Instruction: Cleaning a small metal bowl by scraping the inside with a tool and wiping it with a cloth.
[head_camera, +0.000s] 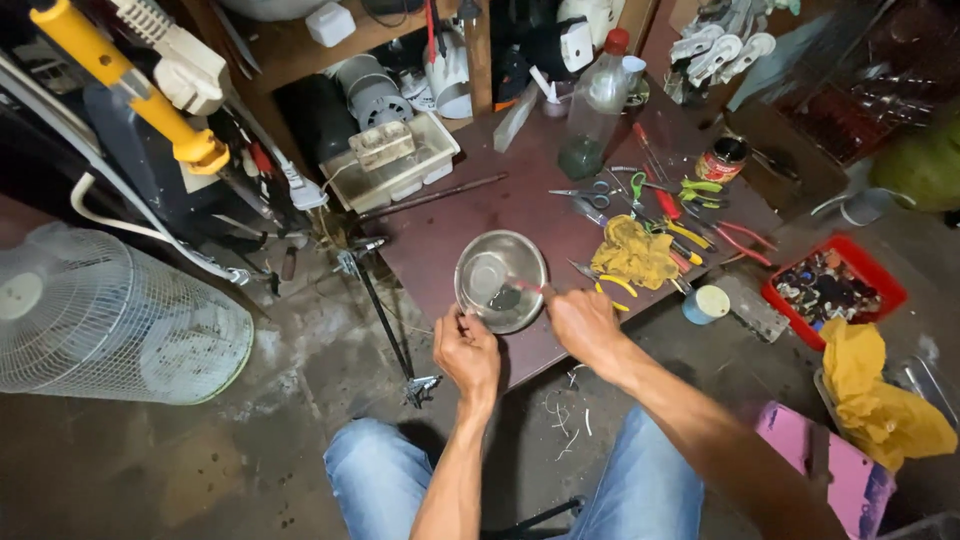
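Steel bowl, shiny, dark bit inside, left hand grip pinching rim, right hand holding red-handled tool.

My worktop is dark maroon; the steel bowl shines silver with a dark smear inside; the rag beside it is mustard yellow; the parts tray is red; the fan guard is white wire; my jeans are faded blue; the floor is stained grey.

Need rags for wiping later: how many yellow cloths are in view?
2. One yellow cloth lies on the table among the pliers; another lies on the floor beside the red tray. Others may be hidden.
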